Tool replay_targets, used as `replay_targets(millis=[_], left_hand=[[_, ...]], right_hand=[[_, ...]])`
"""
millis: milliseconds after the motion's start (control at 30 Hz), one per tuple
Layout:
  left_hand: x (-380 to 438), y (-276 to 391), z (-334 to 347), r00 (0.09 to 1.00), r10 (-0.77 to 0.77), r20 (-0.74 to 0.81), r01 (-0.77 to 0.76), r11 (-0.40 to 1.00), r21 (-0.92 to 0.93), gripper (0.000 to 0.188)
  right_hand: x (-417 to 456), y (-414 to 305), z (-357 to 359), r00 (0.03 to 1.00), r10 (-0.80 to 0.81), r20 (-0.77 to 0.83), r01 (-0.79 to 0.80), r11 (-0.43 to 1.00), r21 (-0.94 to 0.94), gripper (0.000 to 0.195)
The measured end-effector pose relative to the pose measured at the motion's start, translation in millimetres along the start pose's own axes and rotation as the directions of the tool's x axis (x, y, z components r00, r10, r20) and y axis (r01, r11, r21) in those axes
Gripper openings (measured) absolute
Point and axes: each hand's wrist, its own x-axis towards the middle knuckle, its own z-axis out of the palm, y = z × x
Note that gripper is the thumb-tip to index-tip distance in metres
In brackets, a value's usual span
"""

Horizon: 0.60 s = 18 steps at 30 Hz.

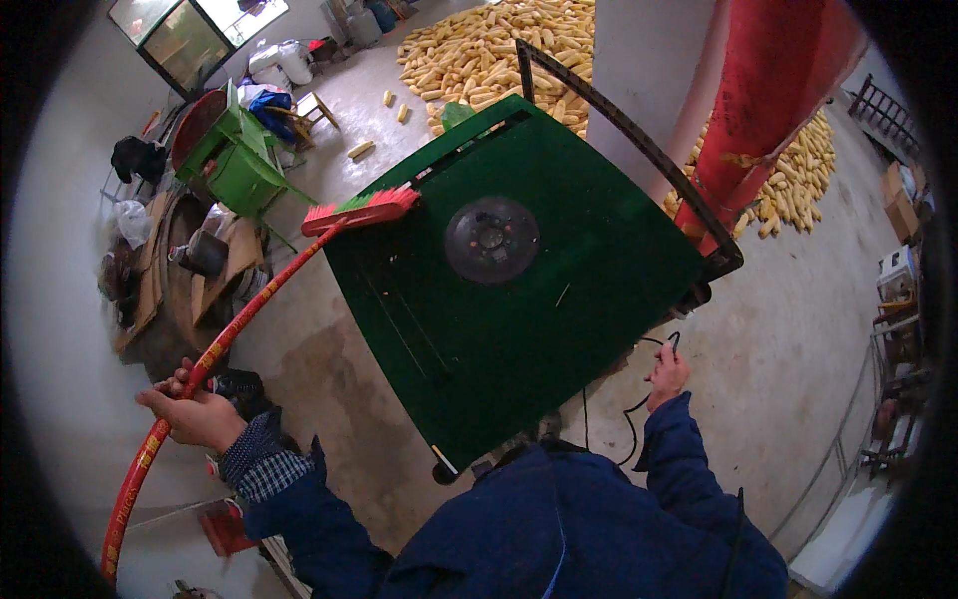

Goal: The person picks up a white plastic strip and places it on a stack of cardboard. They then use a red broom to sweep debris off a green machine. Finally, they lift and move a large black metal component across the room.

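My left hand (196,413) grips the red handle of a broom (258,299) at the left. The broom's red head (361,217), with pink and green bristles, is at the left edge of a dark green table-like top (516,337). A round dark disc (492,239) sits on this top, its exact kind unclear. My right hand (666,376), beside the top's right edge, pinches a thin black cord (635,430). The cord hangs in a loop below my fingers. A dark metal bar frame (636,142) rises along the top's far right side.
Corn cobs are heaped on the floor (494,45) beyond the top, with another pile (797,176) behind a red hanging sheet (756,127) and a pale pillar (636,82). A green machine (239,165), a small stool (318,112) and cardboard (224,277) stand left. Boxes (898,202) line the right wall.
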Motion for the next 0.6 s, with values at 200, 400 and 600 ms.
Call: replay_targets(millis=[200,400,600], left_hand=[[-9,-40,3,0.912,0.088,0.401,-0.136,0.986,0.092,0.033],[-24,-125,-6,0.820,-0.067,0.569,-0.059,0.978,0.200,0.032],[-52,-96,-7,0.774,-0.150,0.615,0.035,0.980,0.195,0.034]], right_hand=[[3,2,9,0.997,0.031,0.076,-0.027,0.998,-0.054,0.032],[-9,3,6,0.987,0.051,0.153,-0.047,0.999,-0.027,0.032],[-18,2,-21,0.987,-0.004,0.160,0.018,0.996,-0.089,0.033]])
